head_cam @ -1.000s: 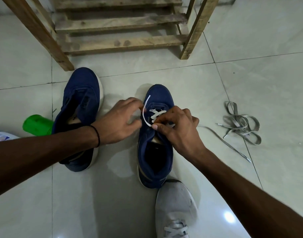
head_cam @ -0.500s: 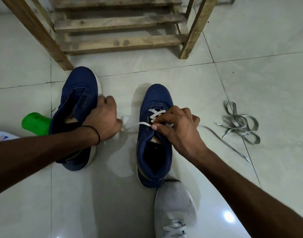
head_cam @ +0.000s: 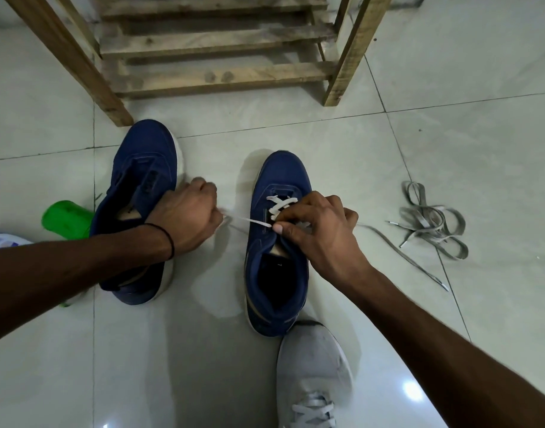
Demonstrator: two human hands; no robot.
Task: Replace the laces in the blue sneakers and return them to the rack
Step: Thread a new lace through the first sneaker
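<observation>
Two blue sneakers stand on the tiled floor in front of a wooden rack [head_cam: 215,41]. The right sneaker [head_cam: 277,257] has a white lace [head_cam: 279,205] crossed through its front eyelets. My right hand [head_cam: 317,233] pinches the sneaker's upper edge at the eyelets. My left hand [head_cam: 187,217] grips the lace's free end, stretched taut to the left of the shoe. The left sneaker [head_cam: 141,180] has no lace and lies partly under my left forearm.
A heap of grey laces [head_cam: 432,223] lies on the floor to the right, one strand trailing toward the shoe. A green cylinder [head_cam: 65,220] lies left of the unlaced sneaker. My foot in a grey shoe [head_cam: 314,375] sits behind the laced sneaker.
My left hand has pulled the white lace end out to the left, away from the right sneaker, so the strand is now taut. My right hand has stayed at the eyelets.
</observation>
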